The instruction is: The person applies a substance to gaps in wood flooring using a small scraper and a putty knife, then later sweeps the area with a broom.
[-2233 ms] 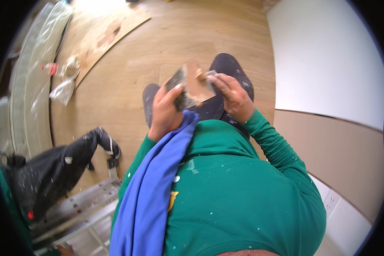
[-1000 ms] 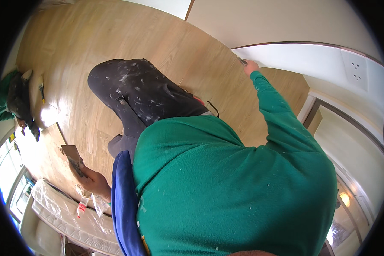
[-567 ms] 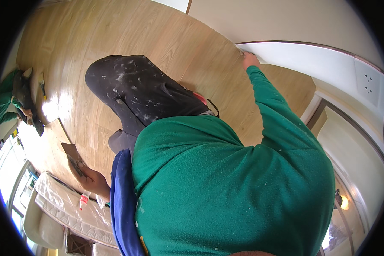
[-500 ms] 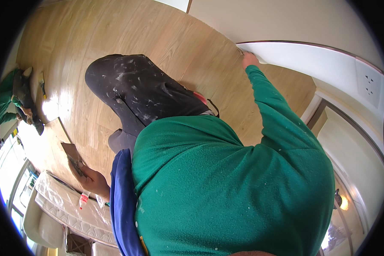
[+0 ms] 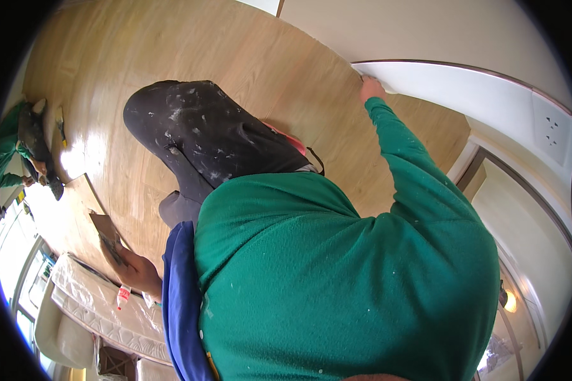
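Note:
My right hand (image 5: 372, 91) is at the foot of the wall, against the low end of a white panel (image 5: 438, 79). Its fingers are closed; what they grip is too small and hidden to name. Off to the left, my left hand (image 5: 136, 270) grips a flat, rectangular grey-brown plate (image 5: 110, 233), held above the floor. Grey smears mark the plate's face near the fingers. Between the hands are my bent legs in dark trousers (image 5: 197, 130) spotted with white.
A wooden board (image 5: 82, 197) lies on the wood-look floor (image 5: 254, 57). Beyond it a person in green (image 5: 9, 143) crouches near a yellow-handled brush (image 5: 61, 126). A plastic-wrapped mattress (image 5: 102, 311) stands lower left. A socket plate (image 5: 551, 130) is on the right.
My right hand stays at the panel's end, shifting only slightly. The left hand and its plate have moved a little to the left.

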{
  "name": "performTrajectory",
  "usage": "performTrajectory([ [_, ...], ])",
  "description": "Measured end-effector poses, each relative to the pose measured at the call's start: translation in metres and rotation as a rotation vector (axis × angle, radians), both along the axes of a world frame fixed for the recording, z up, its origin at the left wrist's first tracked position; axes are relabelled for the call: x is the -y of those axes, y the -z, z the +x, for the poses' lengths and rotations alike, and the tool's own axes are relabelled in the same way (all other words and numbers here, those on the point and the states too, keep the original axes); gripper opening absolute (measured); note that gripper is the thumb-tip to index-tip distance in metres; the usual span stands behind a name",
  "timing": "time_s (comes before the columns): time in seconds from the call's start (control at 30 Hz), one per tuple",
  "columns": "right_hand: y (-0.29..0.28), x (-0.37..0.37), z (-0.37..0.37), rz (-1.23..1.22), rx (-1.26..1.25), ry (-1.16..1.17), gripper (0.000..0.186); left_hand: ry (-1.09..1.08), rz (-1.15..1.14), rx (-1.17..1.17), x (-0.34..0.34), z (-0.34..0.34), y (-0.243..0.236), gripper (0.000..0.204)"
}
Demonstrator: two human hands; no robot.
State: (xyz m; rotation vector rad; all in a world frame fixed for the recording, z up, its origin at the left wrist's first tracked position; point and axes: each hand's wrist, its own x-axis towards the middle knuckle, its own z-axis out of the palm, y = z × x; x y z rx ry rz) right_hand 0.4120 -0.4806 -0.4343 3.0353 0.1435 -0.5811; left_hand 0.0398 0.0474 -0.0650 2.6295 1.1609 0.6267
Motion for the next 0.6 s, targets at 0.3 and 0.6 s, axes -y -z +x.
performTrajectory([
  [0.3, 0.022, -0.023, -0.059, -0.04, 0.013, -0.032, 0.03, 0.042, -0.002, 0.007, -0.004, 0.009, 0.004, 0.034],
  [0.6, -0.011, -0.013, -0.067, 0.111, -0.129, -0.039, 0.035, 0.083, 0.007, 0.017, -0.022, 0.016, 0.006, 0.033],
])
